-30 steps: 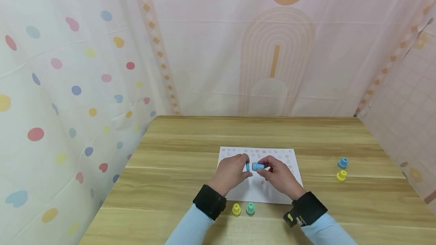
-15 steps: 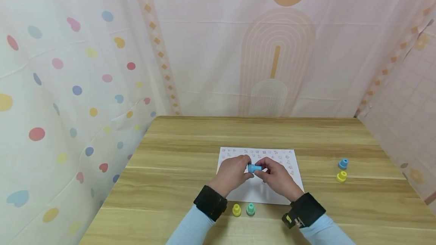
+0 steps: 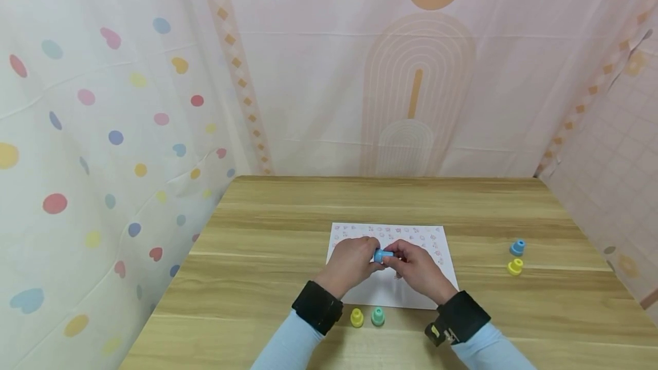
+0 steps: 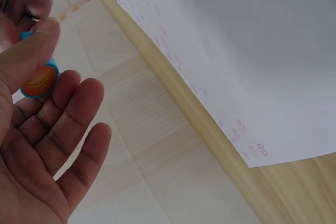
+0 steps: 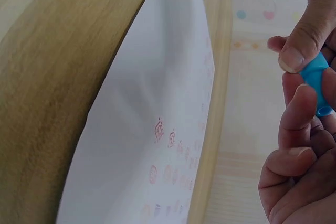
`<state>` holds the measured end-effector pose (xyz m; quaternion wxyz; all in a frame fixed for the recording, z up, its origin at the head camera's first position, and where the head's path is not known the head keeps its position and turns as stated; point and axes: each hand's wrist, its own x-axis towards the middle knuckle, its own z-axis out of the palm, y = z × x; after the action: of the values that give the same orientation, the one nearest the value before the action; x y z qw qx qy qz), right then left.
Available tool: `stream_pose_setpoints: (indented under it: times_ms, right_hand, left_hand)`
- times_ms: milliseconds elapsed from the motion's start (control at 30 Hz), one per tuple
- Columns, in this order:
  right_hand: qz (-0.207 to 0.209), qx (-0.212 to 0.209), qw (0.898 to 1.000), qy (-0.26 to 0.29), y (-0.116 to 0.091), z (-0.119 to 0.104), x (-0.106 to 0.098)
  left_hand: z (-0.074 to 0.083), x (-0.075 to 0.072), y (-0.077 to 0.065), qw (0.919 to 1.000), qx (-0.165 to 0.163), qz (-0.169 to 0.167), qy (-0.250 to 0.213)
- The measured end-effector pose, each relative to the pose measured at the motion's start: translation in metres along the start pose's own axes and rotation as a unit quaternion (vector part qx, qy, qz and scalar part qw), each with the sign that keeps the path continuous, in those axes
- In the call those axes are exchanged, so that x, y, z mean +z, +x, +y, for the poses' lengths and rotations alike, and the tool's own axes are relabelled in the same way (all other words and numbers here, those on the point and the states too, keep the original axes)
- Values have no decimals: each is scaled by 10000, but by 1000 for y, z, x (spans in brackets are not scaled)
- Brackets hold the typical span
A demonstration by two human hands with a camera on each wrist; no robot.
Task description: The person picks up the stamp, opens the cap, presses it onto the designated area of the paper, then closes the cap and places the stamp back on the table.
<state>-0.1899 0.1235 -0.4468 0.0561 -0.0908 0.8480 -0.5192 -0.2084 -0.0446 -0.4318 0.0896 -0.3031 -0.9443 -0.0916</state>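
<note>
A small blue stamper (image 3: 382, 255) is held between both hands over a white paper sheet (image 3: 390, 296). My left hand (image 3: 352, 261) pinches its capped end between thumb and fingers; an orange round face (image 4: 39, 82) shows there in the left wrist view. With thumb and fingers, my right hand (image 3: 418, 270) grips the narrower handle end, and the blue body (image 5: 315, 80) is partly covered by fingers in the right wrist view. Cap and body are together. Rows of small reddish prints (image 5: 159, 129) mark the paper's far part.
Close to the paper's near edge stand a yellow stamper (image 3: 357, 317) and a green stamper (image 3: 378, 316). Farther right on the wooden table (image 3: 267, 278) are another blue stamper (image 3: 518, 247) and a yellow one (image 3: 515, 266). Patterned curtains (image 3: 308, 73) hang behind and beside the table.
The blue cap in my left hand and the stamper in my right were apart a second ago. My right hand has moved left, bringing the stamper into the cap.
</note>
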Motion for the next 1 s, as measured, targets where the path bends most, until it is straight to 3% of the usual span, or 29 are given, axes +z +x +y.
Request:
stream_pose_setpoints:
  times_ms: [267, 533, 800, 1000]
  right_hand:
    - [86, 186, 9996, -194, 0, -2, -1]
    - [330, 49, 9976, -607, 0, -1, -15]
    - [431, 78, 9963, -740, -1, 1, -31]
    - [419, 63, 9941, -1001, -3, 3, -35]
  left_hand:
    - [-1, 1, -2, 10000, -59, -70, -27]
    - [-5, -1, -3, 9973, -651, -333, 45]
    - [-9, 0, -3, 9933, -1027, -496, 156]
    - [-11, 0, -7, 9867, -1351, -877, 204]
